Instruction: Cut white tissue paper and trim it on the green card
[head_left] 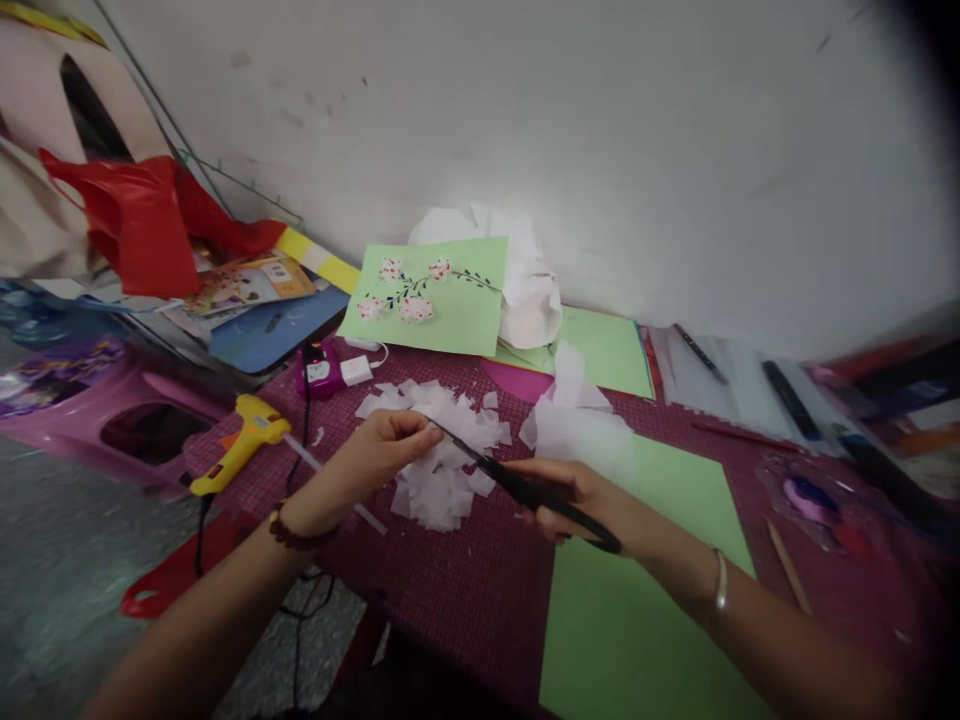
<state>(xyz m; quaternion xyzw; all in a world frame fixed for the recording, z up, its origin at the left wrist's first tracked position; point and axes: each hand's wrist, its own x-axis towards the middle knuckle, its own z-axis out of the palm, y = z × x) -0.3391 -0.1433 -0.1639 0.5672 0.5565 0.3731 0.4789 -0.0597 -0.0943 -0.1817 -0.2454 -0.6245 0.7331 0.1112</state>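
Observation:
My right hand (pixel 581 500) grips black scissors (pixel 517 485), blades pointing left towards my left hand. My left hand (pixel 386 450) is pinched shut, apparently on a small white piece of tissue at the scissor tips. Both hands hover over a heap of small white tissue squares (pixel 442 450) on the dark red checked table (pixel 450 580). A larger wad of white tissue (pixel 577 420) lies just right of the heap.
A green sheet (pixel 637 620) lies under my right forearm. A green card with paper flowers (pixel 431 295) leans at the wall beside crumpled white paper (pixel 529 290). A yellow glue gun (pixel 240 440) lies left, by a purple charger (pixel 322 370). Pens (pixel 787 400) and clutter sit right.

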